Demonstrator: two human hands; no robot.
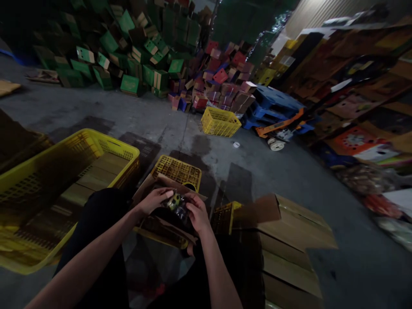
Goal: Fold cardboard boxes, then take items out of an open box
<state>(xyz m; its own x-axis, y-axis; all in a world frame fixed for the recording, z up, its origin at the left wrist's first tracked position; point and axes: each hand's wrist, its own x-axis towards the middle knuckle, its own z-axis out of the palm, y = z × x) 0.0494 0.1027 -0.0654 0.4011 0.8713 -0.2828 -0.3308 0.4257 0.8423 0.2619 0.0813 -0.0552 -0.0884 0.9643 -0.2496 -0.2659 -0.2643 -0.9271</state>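
Note:
Between my hands is a small clear plastic bag (175, 202) with something yellow-green and black inside; its kind is too small to make out. My left hand (156, 200) pinches the bag's left edge with thumb and fingers. On the other side, my right hand (197, 211) grips its right edge, fingers curled. Below the bag an open cardboard box (144, 189) stands on an upturned yellow plastic crate (177, 169). What lies deep in the box is dark and partly hidden by my hands.
To the left, a large yellow crate (130, 153) holds closed brown cartons (93, 177). Open cardboard boxes (289, 219) stand at right. Farther off are another yellow crate (220, 122), blue pallets (277, 103) with an orange pallet jack (280, 124), and piles of green boxes (130, 83) and red boxes (220, 76).

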